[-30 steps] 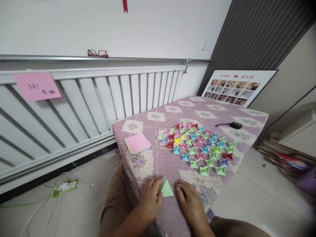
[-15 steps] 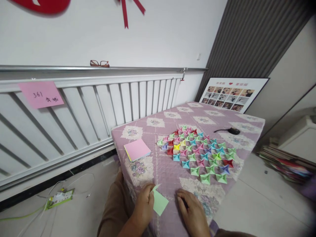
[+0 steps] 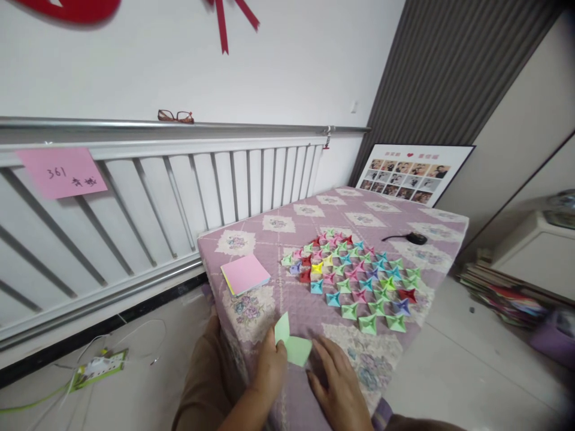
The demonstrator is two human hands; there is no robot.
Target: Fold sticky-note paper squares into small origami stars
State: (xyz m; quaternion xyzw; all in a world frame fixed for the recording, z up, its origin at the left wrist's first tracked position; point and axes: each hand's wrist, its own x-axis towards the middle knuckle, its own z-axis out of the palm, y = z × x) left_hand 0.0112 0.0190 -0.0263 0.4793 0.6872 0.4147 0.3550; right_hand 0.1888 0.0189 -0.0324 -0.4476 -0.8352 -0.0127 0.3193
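Note:
My left hand (image 3: 272, 365) pinches a light green sheet of paper (image 3: 296, 350) over the near end of the table. The sheet is creased, with one flap standing up beside the thumb and another reaching right. My right hand (image 3: 336, 380) is at the sheet's right corner, thumb apart from the fingers, holding nothing; whether its fingertips touch the paper I cannot tell. Several small folded paper pieces (image 3: 350, 275) in green, blue, pink, red and yellow sit in rows beyond my hands. To the left lies a stack of square paper (image 3: 245, 274) with a pink sheet on top.
A quilted floral cloth (image 3: 278, 242) covers the table. On its far right lies a black object with a cord (image 3: 415, 238). A white radiator (image 3: 215, 185) runs along the left, with glasses (image 3: 176, 116) on the pipe above. A photo board (image 3: 415, 173) leans behind the table.
The green sheet has turned and its flap now stands up more widely. My right hand has moved left to the sheet's corner, and its fingers have stretched out. The view has shifted slightly.

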